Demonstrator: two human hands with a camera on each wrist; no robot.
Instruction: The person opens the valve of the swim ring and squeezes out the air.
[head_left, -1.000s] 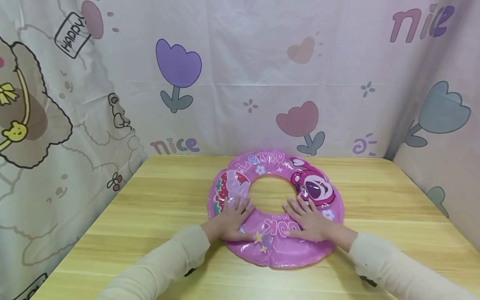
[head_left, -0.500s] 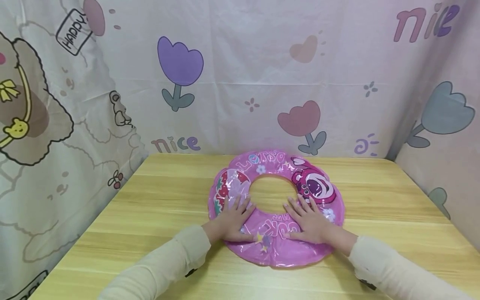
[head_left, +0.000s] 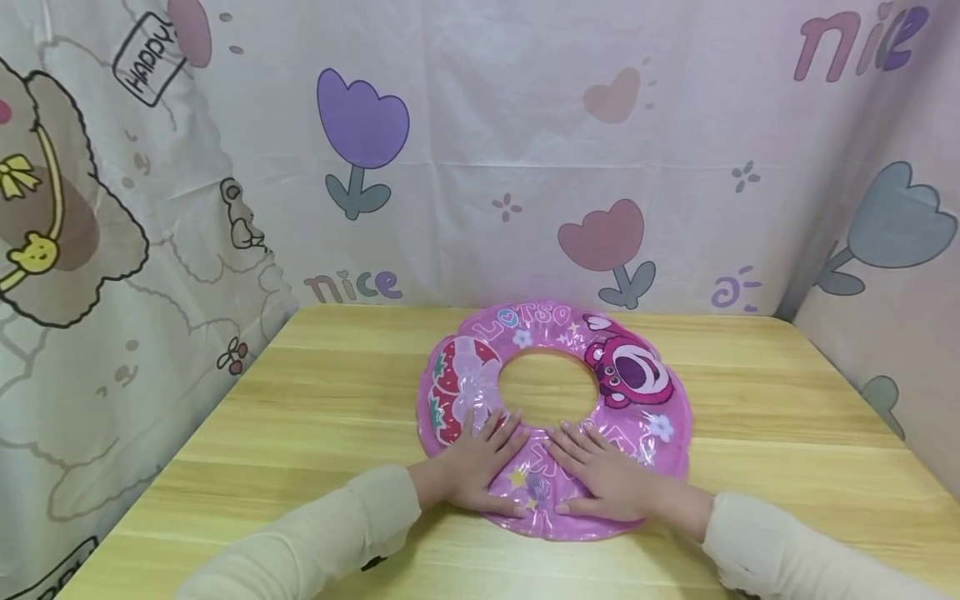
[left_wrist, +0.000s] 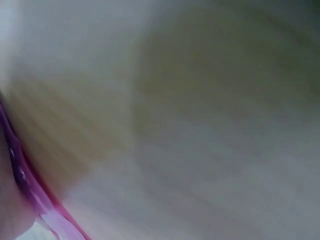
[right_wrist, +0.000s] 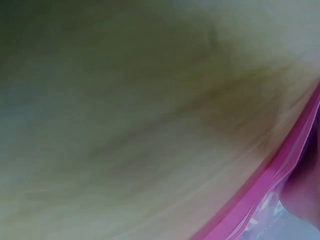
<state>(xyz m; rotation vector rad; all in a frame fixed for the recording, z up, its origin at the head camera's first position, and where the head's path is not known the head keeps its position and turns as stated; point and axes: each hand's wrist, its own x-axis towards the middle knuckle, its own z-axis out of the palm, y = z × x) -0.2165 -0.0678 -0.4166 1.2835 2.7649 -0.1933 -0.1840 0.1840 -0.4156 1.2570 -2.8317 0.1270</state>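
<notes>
A pink inflatable swim ring (head_left: 630,517) lies flat on the wooden table, printed with strawberries, a bear face, flowers and the word LOTSO. My left hand (head_left: 480,471) rests on its near left part with fingers spread toward the hole. On the near right part lies my right hand (head_left: 603,475), fingers straight, its thumb close to the left thumb. Each wrist view catches only a strip of the ring's edge, the left one (left_wrist: 37,192) at lower left and the right one (right_wrist: 265,190) at lower right, beside a bit of the hand.
The light wooden table (head_left: 300,433) extends around the ring on all sides. A printed cloth backdrop (head_left: 480,125) with tulips and lettering stands right behind the table, and more printed cloth hangs at left and right.
Both hands have slid nearer to me on the ring, and the right hand has also shifted left, closer to the left hand. More of the bear face and strawberries shows now.
</notes>
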